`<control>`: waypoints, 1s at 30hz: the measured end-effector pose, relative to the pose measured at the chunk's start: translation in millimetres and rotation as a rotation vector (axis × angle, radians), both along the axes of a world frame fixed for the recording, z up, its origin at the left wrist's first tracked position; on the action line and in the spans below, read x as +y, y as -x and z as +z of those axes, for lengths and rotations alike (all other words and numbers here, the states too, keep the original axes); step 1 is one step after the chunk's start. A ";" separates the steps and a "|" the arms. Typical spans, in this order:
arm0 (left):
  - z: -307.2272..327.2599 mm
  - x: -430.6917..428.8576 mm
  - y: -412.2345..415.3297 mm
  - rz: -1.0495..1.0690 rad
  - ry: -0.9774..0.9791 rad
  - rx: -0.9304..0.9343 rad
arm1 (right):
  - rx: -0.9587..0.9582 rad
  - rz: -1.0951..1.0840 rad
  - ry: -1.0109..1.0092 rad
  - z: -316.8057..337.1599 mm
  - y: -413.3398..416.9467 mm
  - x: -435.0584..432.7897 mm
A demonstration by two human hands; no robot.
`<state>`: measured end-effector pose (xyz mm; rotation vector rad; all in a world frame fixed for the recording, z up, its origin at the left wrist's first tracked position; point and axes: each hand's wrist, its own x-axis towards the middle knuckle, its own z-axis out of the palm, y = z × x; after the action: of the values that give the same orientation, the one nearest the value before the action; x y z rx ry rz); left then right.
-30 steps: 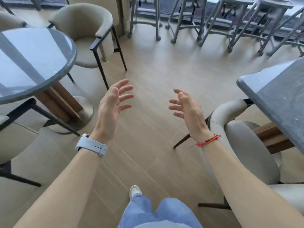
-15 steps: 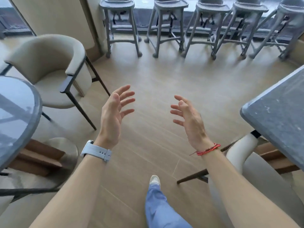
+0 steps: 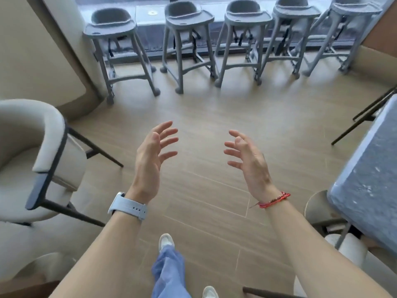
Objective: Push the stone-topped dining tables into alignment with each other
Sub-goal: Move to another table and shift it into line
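A grey speckled stone-topped dining table [image 3: 367, 181] juts in at the right edge, one rounded corner towards me. My left hand [image 3: 151, 153] and my right hand [image 3: 247, 159] are held out in front of me over the wooden floor, palms facing each other, fingers spread and holding nothing. Both hands are well clear of the table; the right hand is nearer to it. The round stone table on the left is out of view.
A beige tub chair [image 3: 32, 160] with dark legs stands at the left. Several grey high chairs [image 3: 189, 46] line the window at the back. Another beige chair [image 3: 348, 250] sits under the table at the right. Open wooden floor [image 3: 204, 108] lies ahead.
The view has swung right and forward: the round table has left the frame, the high chairs are closer, and the right table fills more of the edge. Both hands stay open.
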<state>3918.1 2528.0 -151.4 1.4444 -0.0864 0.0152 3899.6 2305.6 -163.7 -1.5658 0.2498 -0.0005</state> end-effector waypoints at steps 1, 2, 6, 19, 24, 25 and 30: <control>-2.7 -1.4 -21.7 -0.024 -0.001 0.004 | 0.006 -0.030 0.002 -3.4 -16.5 -1.8; -5.4 -2.4 -43.2 -0.046 0.003 0.007 | 0.013 -0.058 0.003 -6.3 -32.8 -3.5; -14.4 -1.9 -132.9 -0.153 0.014 0.025 | 0.029 -0.167 0.017 -11.2 -98.6 -4.9; -4.5 -145.9 -360.7 -0.647 0.009 0.048 | 0.007 -0.699 -0.019 3.2 -226.0 -100.7; 5.6 -247.7 -414.6 -0.783 -0.021 -0.013 | -0.042 -0.863 -0.023 -1.2 -247.6 -184.9; 9.5 -270.0 -426.0 -0.807 -0.019 -0.016 | -0.053 -0.883 -0.023 0.0 -253.6 -201.3; 25.6 -378.7 -462.5 -0.978 -0.030 -0.055 | -0.082 -1.043 -0.029 2.7 -266.9 -267.4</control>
<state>4380.6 2149.4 -125.8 1.3041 -0.8281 -0.7466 4166.5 2038.2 -161.1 -1.2493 0.9646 -0.8634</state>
